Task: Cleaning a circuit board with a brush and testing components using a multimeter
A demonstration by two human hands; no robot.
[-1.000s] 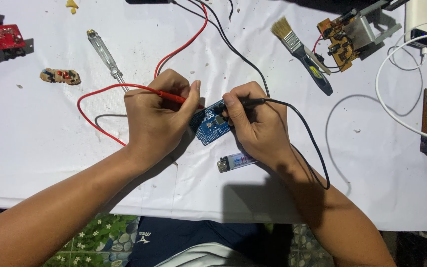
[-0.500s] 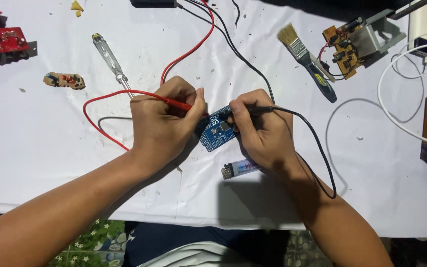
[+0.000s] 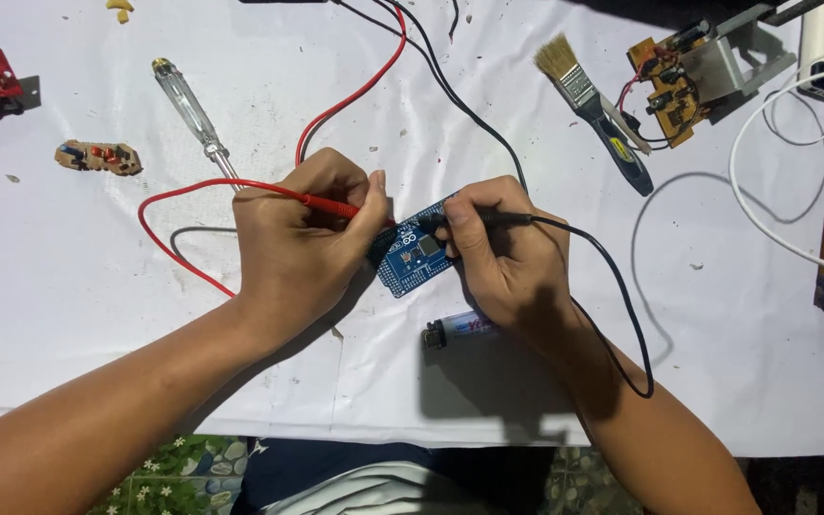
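Head view is showing both hands staying put over the last second: the left hand (image 3: pixel 302 238) is still pinching the red probe (image 3: pixel 331 203), the right hand (image 3: pixel 507 257) the black probe (image 3: pixel 488 218). Their tips are pressing on the blue circuit board (image 3: pixel 417 256) between them, near a lighter (image 3: pixel 455 331). Probing is holding steady.

matt white cloth (image 3: pixel 97 315), glossy blue circuit board (image 3: pixel 417 257)

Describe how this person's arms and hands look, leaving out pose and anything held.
Both forearms are bare up to the frame edge, with no sleeves showing. The left hand and the right hand carry no gloves, rings, watch or bands that I can see. The fingers are uncovered, with short nails.
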